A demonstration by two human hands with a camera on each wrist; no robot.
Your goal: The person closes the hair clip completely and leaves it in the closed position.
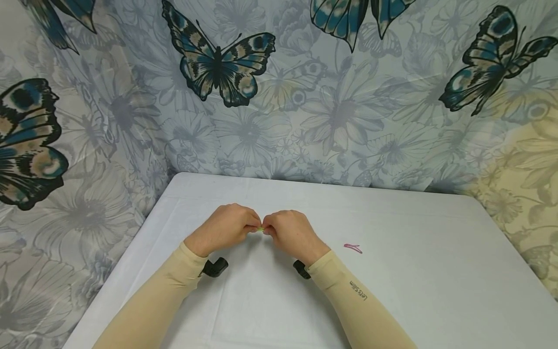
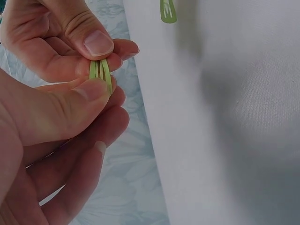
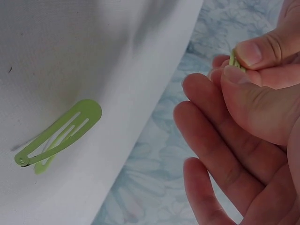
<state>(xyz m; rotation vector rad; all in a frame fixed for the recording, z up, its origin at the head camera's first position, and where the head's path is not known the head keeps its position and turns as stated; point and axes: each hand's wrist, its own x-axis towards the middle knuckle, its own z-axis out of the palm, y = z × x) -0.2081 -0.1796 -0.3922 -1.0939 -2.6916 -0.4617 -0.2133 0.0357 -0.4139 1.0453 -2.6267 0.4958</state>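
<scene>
Your left hand (image 1: pixel 228 225) and right hand (image 1: pixel 291 233) hide parts of the pinched green snap hair clip (image 2: pixel 99 69), too small in the head view to make out. Picture edges cut off your sleeves (image 1: pixel 150 300) and, at left wrist, another clip (image 2: pixel 168 12).

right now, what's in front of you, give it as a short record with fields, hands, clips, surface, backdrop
left hand: left hand, pinching the held green hair clip
right hand: right hand, pinching the same clip
other green clip: loose green hair clip, held by neither hand
pink clip: pink hair clip, on the table to the right of the right hand
surface: white table
backdrop: butterfly-and-flower fabric
sleeves: pale yellow sleeves, lettering on the right one
</scene>
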